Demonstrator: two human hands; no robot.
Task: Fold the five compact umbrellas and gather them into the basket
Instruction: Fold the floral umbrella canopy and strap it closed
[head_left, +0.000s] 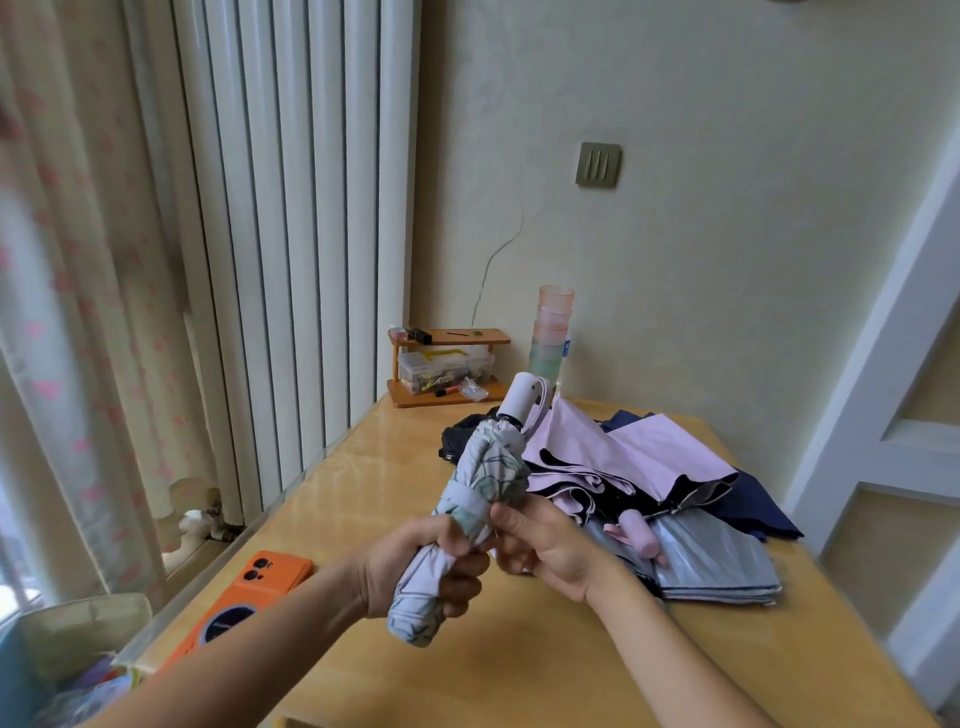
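Umbrella cloth, pale lilac with a teal leaf print: the pale umbrella (488, 462) is rolled into a rumpled cylinder and held tilted above the bench (519, 670). Its smooth white handle (522, 397), a stubby cylinder, points up and away. A flat cloth band (462, 501) circles mid-roll.

Left grip (421, 566): fingers curled round the lower end of the roll. Right grip (540, 540): thumb and forefinger pinch the roll at the band's end.

Just behind, on the bench, lies a loose heap:
- pink umbrella (623, 452), matte, black lining, creased flat
- silver umbrella (717, 561), shiny, pleated
- navy umbrella (758, 506) beneath
- dark umbrella (460, 434), crumpled

Bench is glossy yellow wood. Orange phone (249, 592) lies at the left edge. Farther back stand a wooden rack (447, 397) and stacked translucent cups (553, 332). White ribbed radiator (291, 208) stands to the left.
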